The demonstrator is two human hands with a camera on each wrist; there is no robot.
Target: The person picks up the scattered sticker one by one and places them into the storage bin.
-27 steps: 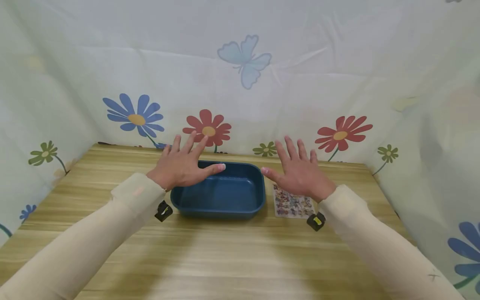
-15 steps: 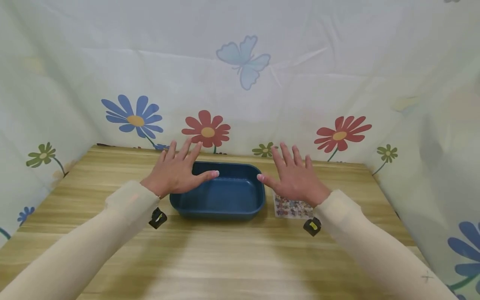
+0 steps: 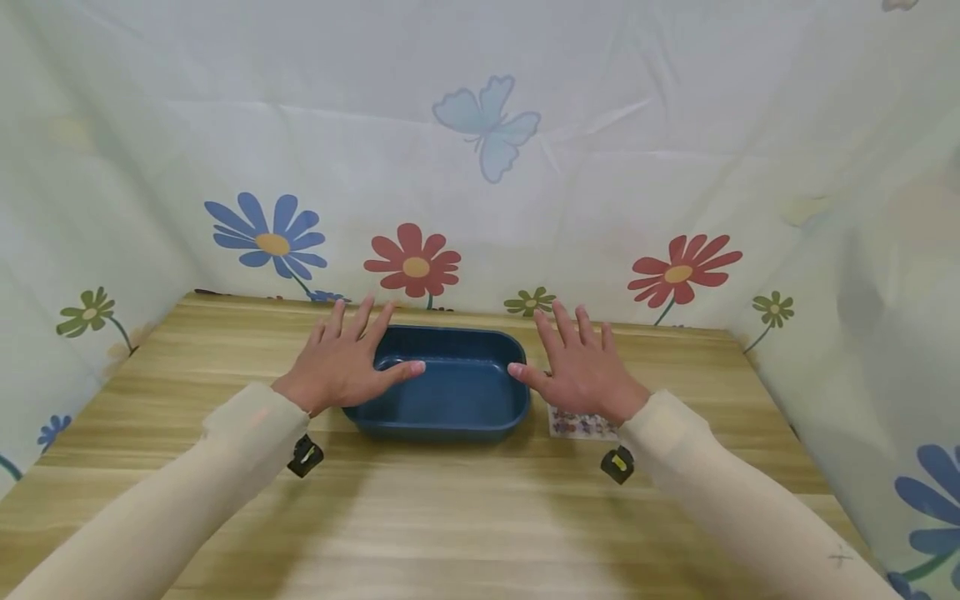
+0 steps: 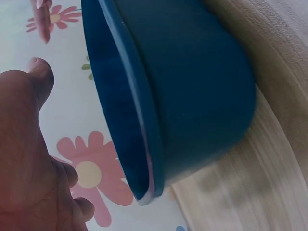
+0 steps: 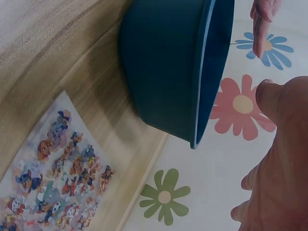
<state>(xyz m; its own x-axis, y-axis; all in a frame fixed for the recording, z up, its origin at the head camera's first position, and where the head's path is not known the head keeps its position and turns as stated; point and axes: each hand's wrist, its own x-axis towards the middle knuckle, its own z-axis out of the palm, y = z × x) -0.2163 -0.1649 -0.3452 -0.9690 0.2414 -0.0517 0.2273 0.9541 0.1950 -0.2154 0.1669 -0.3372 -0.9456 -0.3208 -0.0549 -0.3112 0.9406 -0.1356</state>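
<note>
A deep blue rectangular basin [image 3: 450, 392] with rounded corners stands on the wooden table, and nothing shows inside it. My left hand [image 3: 341, 367] hovers over its left end, palm down, fingers spread and thumb pointing inward. On the other side my right hand [image 3: 585, 375] is held the same way, its thumb near the basin's right rim. Both wrist views show each hand apart from the basin, holding nothing. Partly under the right hand lies a flat sheet of small colourful cartoon figures [image 5: 62, 178], flat on the table to the right of the basin.
The wooden tabletop [image 3: 465, 517] stretches toward me in front of the basin. A white cloth [image 3: 337, 150] printed with flowers and a butterfly encloses the table at the back and both sides. A small black device [image 3: 305, 456] hangs at each wrist.
Both hands have come down and slightly toward me, with the left also shifting a little left. Their fingers stay spread. The basin and the sheet have not moved.
</note>
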